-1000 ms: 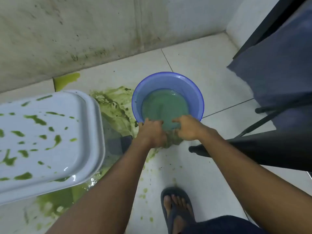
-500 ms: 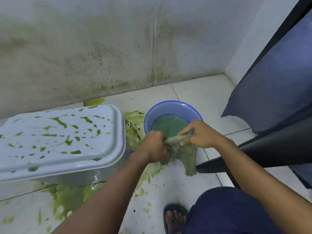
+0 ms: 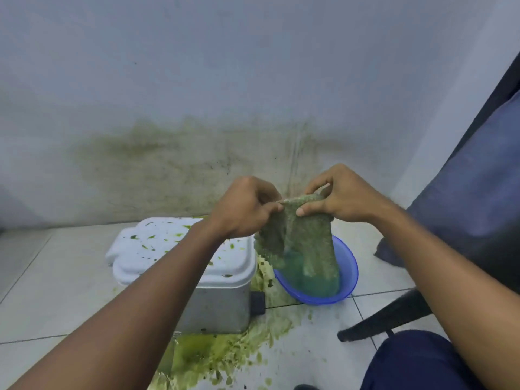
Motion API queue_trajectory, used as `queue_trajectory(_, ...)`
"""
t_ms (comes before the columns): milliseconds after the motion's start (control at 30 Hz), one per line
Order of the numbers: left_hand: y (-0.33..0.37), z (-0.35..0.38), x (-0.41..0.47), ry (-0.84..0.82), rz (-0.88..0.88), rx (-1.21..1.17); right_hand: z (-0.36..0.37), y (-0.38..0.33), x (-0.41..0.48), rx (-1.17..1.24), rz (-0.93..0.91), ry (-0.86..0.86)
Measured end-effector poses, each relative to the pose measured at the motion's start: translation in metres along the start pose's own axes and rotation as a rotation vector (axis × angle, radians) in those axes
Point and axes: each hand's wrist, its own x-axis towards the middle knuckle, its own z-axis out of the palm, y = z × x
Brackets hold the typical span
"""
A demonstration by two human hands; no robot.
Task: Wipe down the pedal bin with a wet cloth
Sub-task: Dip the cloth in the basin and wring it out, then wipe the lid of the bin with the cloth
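I've lifted the cloth (image 3: 298, 243) up out of the basin (image 3: 350, 280); my left grip (image 3: 247, 206) and right grip (image 3: 343, 195) each pinch its top edge. The pedal bin (image 3: 219, 302) stands on the floor just beside the basin, still spattered, so wiping looks next.

A pale wall (image 3: 197, 80) carries a broad greenish-brown stain (image 3: 183, 159) low down, above its junction with the white tiled floor (image 3: 56, 277). A blue plastic basin (image 3: 350, 277) stands on the tiles and holds green-tinted water (image 3: 298, 280). Thick green spill (image 3: 225, 353) spreads over the floor near the basin. At right stands a dark chair (image 3: 478, 192) draped in blue-grey fabric, one black leg (image 3: 388, 319) resting on the tiles. A knee (image 3: 416, 361) in dark blue cloth fills the lower right corner.
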Motion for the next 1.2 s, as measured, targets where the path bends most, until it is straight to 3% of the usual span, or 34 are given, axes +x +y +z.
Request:
queue_trajectory(167, 0.018, -0.070, -0.011, 0.008, 0.008, 0.038, 0.007, -0.041, 0.003, 0.031, -0.110, -0.110)
queue_trajectory(367, 0.017, -0.138, -0.028, 0.099, 0.019, 0.102, 0.044, -0.052, 0.018, 0.399, -0.130, -0.264)
queue_trajectory(500, 0.000, -0.168, -0.039, 0.192, -0.054, 0.215, 0.068, -0.048, 0.022, 0.219, -0.060, -0.332)
queue_trajectory(600, -0.016, -0.178, -0.048, 0.271, -0.137, 0.280, 0.074, -0.046, 0.025, 0.205, 0.083, -0.216)
queue_trajectory(733, -0.022, -0.144, -0.063, 0.277, -0.219, 0.196, 0.085, -0.071, 0.037, 0.486, 0.267, 0.085)
queue_trajectory(833, -0.011, -0.103, -0.070, 0.172, -0.209, 0.056, 0.099, -0.093, 0.050, 0.605, 0.307, 0.078)
queue_trajectory(933, -0.009, -0.091, -0.069, 0.188, -0.231, -0.061, 0.101, -0.108, 0.053, 0.583, 0.313, 0.077)
queue_trajectory(1033, -0.016, -0.090, -0.070, 0.205, -0.253, 0.082, 0.099, -0.111, 0.051, 0.671, 0.325, -0.002)
queue_trajectory(1133, -0.022, -0.086, -0.067, 0.222, -0.217, 0.180, 0.105, -0.107, 0.046, 0.578, 0.249, -0.028)
queue_trajectory(1200, -0.023, -0.096, -0.066, 0.174, -0.213, 0.152, 0.109, -0.101, 0.047, 0.315, 0.126, 0.060)
